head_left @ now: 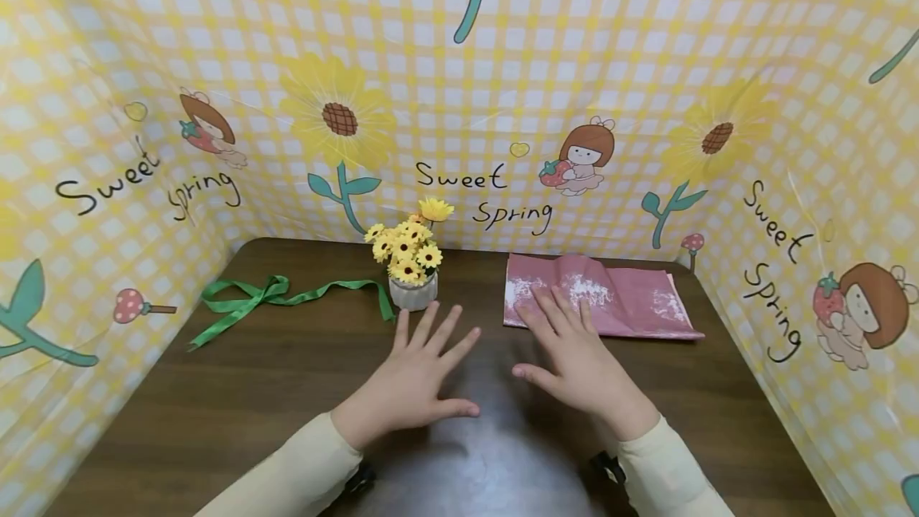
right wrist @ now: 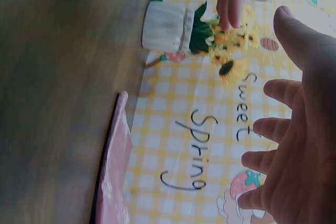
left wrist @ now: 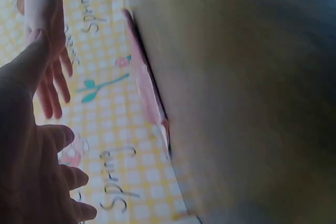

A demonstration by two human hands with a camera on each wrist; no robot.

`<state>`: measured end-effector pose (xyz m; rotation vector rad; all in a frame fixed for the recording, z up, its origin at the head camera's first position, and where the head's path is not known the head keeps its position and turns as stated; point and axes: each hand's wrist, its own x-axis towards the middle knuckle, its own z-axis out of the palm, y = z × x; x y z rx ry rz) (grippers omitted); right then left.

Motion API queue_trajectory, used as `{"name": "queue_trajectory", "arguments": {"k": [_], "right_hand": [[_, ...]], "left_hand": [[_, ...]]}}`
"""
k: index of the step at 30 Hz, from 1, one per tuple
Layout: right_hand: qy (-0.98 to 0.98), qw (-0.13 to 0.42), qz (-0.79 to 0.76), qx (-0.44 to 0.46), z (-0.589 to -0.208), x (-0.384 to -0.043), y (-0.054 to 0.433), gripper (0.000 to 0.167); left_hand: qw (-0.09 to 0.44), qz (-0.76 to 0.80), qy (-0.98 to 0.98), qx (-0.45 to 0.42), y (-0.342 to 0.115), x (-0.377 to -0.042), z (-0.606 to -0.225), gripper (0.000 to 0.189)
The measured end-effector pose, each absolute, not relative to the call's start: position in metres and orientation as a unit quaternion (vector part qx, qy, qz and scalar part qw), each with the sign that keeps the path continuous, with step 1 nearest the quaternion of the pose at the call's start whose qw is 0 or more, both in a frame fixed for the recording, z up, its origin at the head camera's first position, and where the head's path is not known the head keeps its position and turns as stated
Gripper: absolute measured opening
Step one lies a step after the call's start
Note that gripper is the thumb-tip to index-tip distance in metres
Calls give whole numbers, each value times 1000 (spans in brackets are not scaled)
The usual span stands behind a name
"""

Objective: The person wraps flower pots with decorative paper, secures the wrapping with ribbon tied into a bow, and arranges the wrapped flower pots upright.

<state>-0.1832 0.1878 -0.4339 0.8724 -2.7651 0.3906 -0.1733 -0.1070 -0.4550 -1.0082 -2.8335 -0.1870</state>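
Both hands hover over the dark table with fingers spread, holding nothing. My left hand [head_left: 412, 377] is just in front of a small white pot [head_left: 414, 294] of yellow artificial flowers [head_left: 408, 250]. My right hand [head_left: 581, 365] reaches toward a folded pink sheet [head_left: 632, 294] with white patches; its fingertips overlap the sheet's near edge in the head view. A green ribbon [head_left: 251, 301], looped at its middle, lies left of the pot. In the right wrist view the pot [right wrist: 165, 26] stands upright on the table, and the pink sheet [right wrist: 116, 166] lies flat nearer the camera.
The dark wooden table [head_left: 287, 389] is walled on the left, back and right by a yellow checked cloth [head_left: 459, 102] printed with sunflowers and lettering. Pot and pink sheet both sit near the table's back edge.
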Motion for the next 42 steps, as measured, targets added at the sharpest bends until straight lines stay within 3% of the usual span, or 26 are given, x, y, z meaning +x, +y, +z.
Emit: {"name": "queue_trajectory", "arguments": {"k": [11,21,33,38,42], "right_hand": [[-954,119,157,227,-428,-203,232,84],[-962,109,162,189,-448,-220,264,67],[-974,-18,154,166,-474,-226,266,47],[-967,-39,149,202,-474,-223,258,41],[-965,-46,140,216,-474,-219,249,40]], "left_hand": [[16,-43,-916,-399,-39,-207,-445,99],[-31,-46,-904,-425,9,-242,-461,90],[-140,-59,-915,-374,18,-259,-478,82],[-136,-30,-926,-350,11,-255,-477,83],[-103,-10,-932,-347,12,-253,-473,74]]}}
